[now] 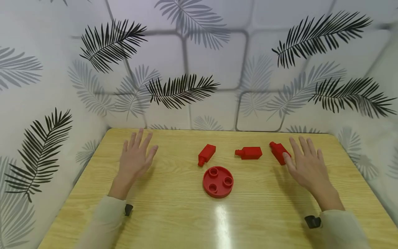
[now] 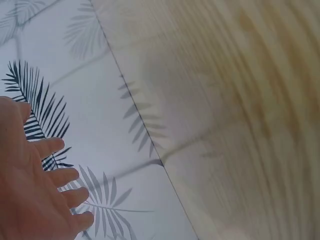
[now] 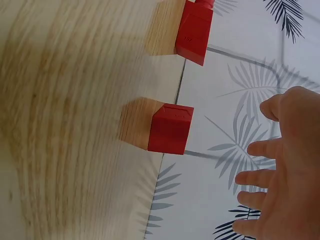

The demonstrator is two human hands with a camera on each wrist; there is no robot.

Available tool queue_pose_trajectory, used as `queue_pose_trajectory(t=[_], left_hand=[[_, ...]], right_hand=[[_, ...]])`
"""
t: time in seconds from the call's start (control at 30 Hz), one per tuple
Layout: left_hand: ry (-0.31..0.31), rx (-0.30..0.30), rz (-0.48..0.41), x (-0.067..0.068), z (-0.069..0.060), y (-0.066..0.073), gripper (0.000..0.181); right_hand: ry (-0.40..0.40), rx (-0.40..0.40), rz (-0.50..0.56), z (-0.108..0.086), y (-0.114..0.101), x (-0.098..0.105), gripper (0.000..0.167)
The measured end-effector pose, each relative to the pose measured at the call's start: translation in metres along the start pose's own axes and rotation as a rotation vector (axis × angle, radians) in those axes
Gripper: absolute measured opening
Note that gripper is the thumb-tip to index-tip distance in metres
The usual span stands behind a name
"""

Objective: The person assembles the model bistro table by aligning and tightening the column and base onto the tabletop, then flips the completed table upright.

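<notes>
My left hand is spread above the left part of the table, holding nothing. On the right, my right hand is also spread, its thumb overlapping the nearest red bottle-shaped block in the head view. In the right wrist view a gap shows between the fingers and the red blocks. A second red bottle-shaped block lies on its side further left, and a third one lies tilted beside a round red tray. Three ring-shaped sockets stand inside that tray.
The wooden table ends at the back against a pale wall covering with leaf prints. More of this covering rises at the left and right sides. A black band piece shows at the right wrist.
</notes>
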State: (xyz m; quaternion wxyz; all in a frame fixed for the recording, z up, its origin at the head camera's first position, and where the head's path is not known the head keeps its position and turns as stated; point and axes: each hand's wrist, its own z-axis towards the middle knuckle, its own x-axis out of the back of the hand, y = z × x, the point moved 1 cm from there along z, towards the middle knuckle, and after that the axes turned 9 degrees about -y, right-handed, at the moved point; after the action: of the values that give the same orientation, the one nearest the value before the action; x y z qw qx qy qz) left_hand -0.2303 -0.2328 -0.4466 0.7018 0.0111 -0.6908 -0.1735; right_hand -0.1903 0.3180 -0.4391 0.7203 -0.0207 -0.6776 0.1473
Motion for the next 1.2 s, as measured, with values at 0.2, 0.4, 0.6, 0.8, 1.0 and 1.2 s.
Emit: queue_pose_trajectory(t=[0.2,0.4,0.6,0.8,1.0,1.2], left_hand=[[0.037,-0.072,-0.127,-0.01,-0.002,0.027,0.065],[0.147,-0.164,-0.375,-0.015,-0.004,0.059,0.057],[0.174,-0.238,-0.593,-0.019,-0.009,0.088,0.048],[0.104,-0.264,-0.771,-0.032,-0.015,0.104,0.041],[-0.094,-0.232,-0.985,-0.042,-0.022,0.116,0.042],[-0.212,-0.243,-0.988,-0.053,-0.025,0.128,0.045]], right_hand=[[0.052,-0.004,0.07,-0.001,-0.001,-0.003,0.061],[0.116,-0.016,0.296,0.0,0.001,-0.007,0.064],[0.188,-0.034,0.454,0.001,0.002,-0.013,0.061],[0.178,-0.108,0.567,0.001,0.003,-0.021,0.058],[0.097,-0.196,0.669,0.003,0.009,-0.034,0.061],[0.036,-0.242,0.689,0.002,0.012,-0.04,0.064]])
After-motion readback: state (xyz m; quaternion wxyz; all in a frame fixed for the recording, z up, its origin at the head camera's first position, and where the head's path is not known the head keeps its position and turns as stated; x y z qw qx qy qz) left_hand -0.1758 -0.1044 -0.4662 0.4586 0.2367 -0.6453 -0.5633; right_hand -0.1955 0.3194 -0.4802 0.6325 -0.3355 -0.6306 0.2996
